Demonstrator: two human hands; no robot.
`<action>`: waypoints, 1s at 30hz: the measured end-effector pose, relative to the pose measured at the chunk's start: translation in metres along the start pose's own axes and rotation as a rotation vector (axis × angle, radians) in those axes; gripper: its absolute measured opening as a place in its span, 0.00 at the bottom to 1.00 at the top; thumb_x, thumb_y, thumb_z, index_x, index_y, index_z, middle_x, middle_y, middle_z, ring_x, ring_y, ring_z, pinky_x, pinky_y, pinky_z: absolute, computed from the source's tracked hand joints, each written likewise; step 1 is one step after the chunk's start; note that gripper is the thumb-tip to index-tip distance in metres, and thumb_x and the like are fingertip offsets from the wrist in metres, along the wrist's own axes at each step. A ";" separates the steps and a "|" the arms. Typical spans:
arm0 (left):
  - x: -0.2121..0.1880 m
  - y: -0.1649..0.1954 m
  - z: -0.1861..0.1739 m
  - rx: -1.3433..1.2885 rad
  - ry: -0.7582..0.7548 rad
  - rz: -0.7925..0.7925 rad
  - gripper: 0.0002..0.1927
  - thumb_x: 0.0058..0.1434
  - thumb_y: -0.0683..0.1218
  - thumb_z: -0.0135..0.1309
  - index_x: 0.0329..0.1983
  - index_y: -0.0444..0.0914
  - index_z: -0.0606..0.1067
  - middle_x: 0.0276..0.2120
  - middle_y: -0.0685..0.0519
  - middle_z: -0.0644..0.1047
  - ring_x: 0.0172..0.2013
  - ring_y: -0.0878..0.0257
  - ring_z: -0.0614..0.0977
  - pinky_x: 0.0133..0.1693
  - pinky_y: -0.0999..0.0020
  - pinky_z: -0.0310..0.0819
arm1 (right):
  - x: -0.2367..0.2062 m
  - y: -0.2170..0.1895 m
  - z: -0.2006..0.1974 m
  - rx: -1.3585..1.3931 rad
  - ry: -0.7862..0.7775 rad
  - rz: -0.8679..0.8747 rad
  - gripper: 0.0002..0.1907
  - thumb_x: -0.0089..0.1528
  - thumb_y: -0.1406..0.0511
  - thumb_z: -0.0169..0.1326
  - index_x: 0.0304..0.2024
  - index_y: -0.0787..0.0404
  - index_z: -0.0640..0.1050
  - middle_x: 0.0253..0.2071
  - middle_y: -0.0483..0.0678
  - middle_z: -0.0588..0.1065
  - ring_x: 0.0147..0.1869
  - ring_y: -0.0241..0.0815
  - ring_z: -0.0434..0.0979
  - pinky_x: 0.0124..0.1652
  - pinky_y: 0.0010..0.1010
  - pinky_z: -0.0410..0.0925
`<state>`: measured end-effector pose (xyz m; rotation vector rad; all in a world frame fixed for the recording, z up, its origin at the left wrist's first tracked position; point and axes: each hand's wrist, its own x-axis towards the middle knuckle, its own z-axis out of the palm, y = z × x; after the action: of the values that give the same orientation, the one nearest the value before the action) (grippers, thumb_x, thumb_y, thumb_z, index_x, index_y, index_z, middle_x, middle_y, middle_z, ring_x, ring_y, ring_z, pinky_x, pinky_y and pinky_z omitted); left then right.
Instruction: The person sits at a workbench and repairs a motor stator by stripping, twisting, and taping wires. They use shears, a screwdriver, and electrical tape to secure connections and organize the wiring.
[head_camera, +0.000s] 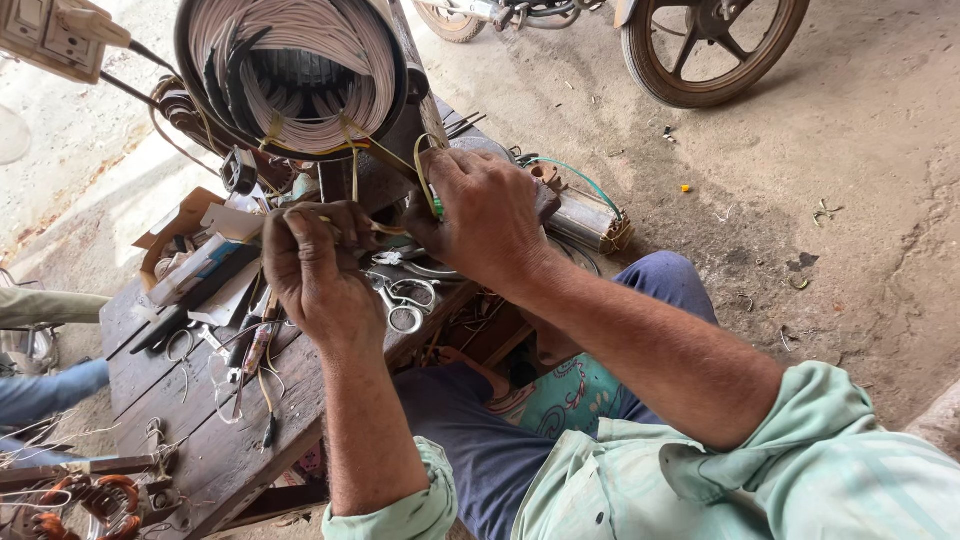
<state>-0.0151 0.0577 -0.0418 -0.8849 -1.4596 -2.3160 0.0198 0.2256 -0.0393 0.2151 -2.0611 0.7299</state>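
I'm working at the motor stator (300, 75) standing on the wooden bench (200, 450). My left hand (320, 275) is pinching a thin yellow lead (385, 228), fingers curled tight on it. My right hand (485, 215) is gripping the yellow sleeved wires (425, 175) just below the winding, fingers closed around them. I'm judging it best to be keeping both leads taut and avoiding kinks. Scissors (400, 300) are lying just beneath my hands.

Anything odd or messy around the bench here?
Yes. The wooden bench is strewn with loose wire offcuts, and scissors lie under the left hand and right hand. Scraps dot the concrete floor.
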 end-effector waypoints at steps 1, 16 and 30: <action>0.002 0.000 -0.002 0.031 0.010 0.011 0.13 0.79 0.49 0.47 0.39 0.37 0.68 0.31 0.52 0.71 0.30 0.64 0.73 0.33 0.71 0.68 | 0.001 0.001 -0.002 0.015 -0.014 -0.006 0.25 0.55 0.59 0.70 0.44 0.68 0.75 0.32 0.54 0.77 0.37 0.53 0.81 0.37 0.45 0.71; 0.015 -0.004 -0.002 0.145 0.093 0.015 0.08 0.76 0.40 0.58 0.43 0.35 0.71 0.32 0.53 0.75 0.33 0.69 0.75 0.38 0.75 0.70 | -0.002 -0.019 0.014 0.709 -0.210 0.458 0.16 0.53 0.71 0.66 0.43 0.64 0.81 0.34 0.45 0.82 0.38 0.27 0.78 0.39 0.24 0.73; 0.007 -0.002 -0.003 0.286 0.038 0.051 0.06 0.74 0.37 0.57 0.45 0.35 0.70 0.37 0.52 0.78 0.35 0.67 0.82 0.41 0.75 0.77 | 0.024 0.033 0.004 0.001 -0.256 -0.291 0.07 0.66 0.73 0.57 0.46 0.61 0.81 0.32 0.47 0.80 0.29 0.38 0.80 0.26 0.32 0.72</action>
<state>-0.0225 0.0566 -0.0394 -0.7827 -1.6763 -2.0093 -0.0107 0.2529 -0.0351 0.6227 -2.2060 0.5457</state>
